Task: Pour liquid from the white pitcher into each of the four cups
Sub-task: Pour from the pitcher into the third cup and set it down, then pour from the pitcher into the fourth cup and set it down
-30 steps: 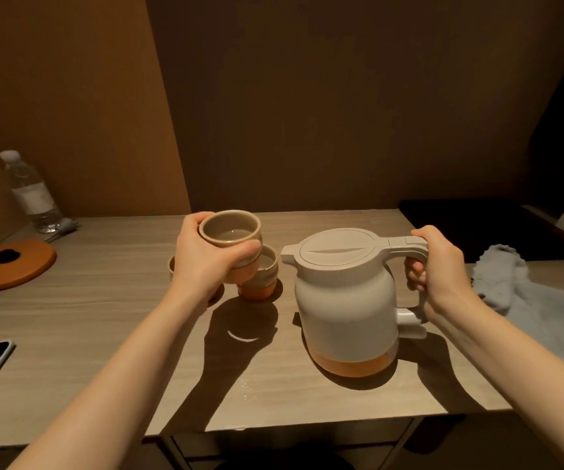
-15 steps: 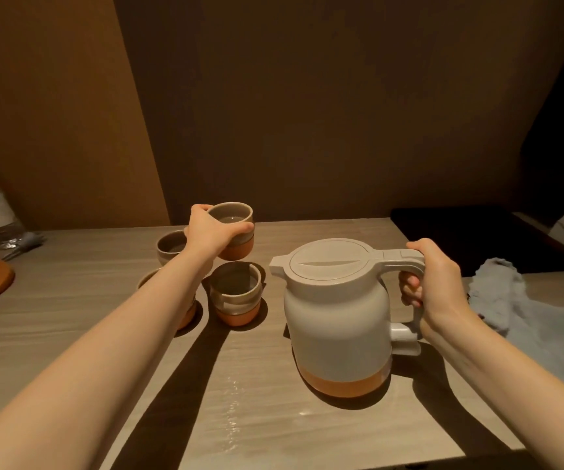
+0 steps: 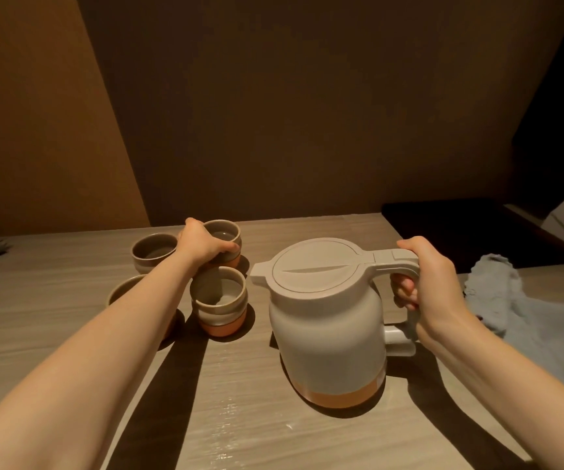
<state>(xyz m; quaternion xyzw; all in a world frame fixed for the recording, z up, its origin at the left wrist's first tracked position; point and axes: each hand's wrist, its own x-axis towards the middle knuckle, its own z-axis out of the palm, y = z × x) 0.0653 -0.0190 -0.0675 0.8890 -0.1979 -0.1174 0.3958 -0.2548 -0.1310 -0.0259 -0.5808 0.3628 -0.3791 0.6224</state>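
Observation:
The white pitcher (image 3: 324,327) with an orange base stands upright on the wooden table (image 3: 273,429), lid down. My right hand (image 3: 426,286) grips its handle. Left of it stand several beige cups with orange bases. My left hand (image 3: 202,244) holds the far right cup (image 3: 226,234), which sits low at the table. A near cup (image 3: 219,300) stands just in front of it. Another cup (image 3: 153,249) is at the far left. My left forearm partly hides the near left cup (image 3: 122,290).
A pale blue cloth (image 3: 511,300) lies on the table to the right of the pitcher. A dark tray (image 3: 460,225) sits behind it at the back right. Small water drops glisten on the table in front of the pitcher.
My left hand carried the cup away from me and lowered it to the back of the cup group. The pitcher stayed where it was, with my right hand on its handle.

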